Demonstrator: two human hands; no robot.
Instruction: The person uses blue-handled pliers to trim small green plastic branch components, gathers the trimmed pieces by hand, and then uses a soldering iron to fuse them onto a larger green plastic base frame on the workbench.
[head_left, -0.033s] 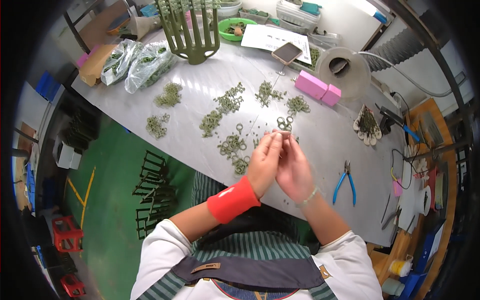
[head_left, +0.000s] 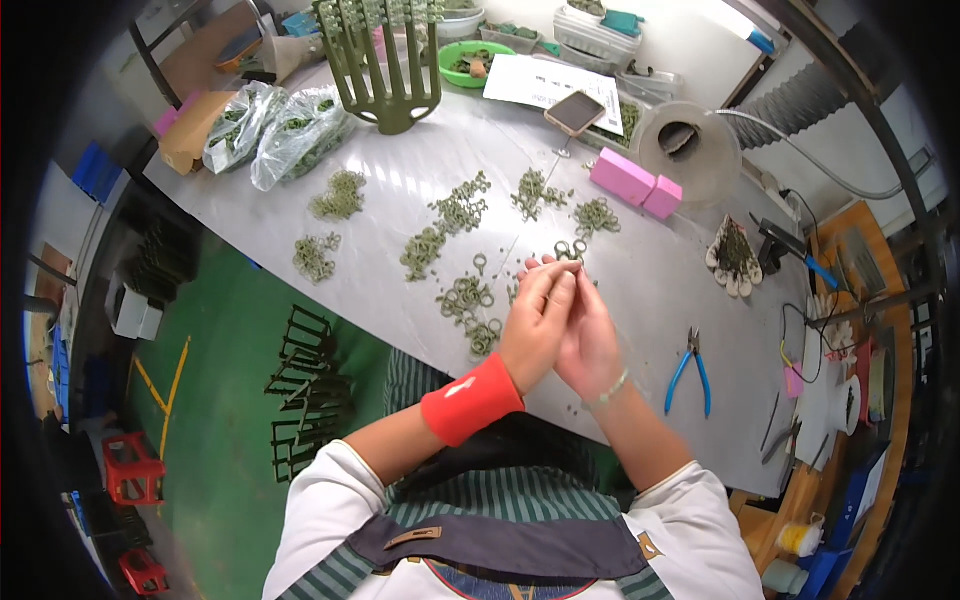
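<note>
Left hand [head_left: 535, 320] and right hand [head_left: 588, 330] press together above the smooth grey table [head_left: 650, 290], fingertips pinched; what they pinch cannot be told. Small olive plastic rings [head_left: 468, 300] lie heaped just left. Blue-handled pliers [head_left: 690, 370] rest right.

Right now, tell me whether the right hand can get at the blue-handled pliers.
Probably yes: the right hand is raised beside the left hand, and the blue-handled pliers lie to its right on bare table, nothing between.
</note>
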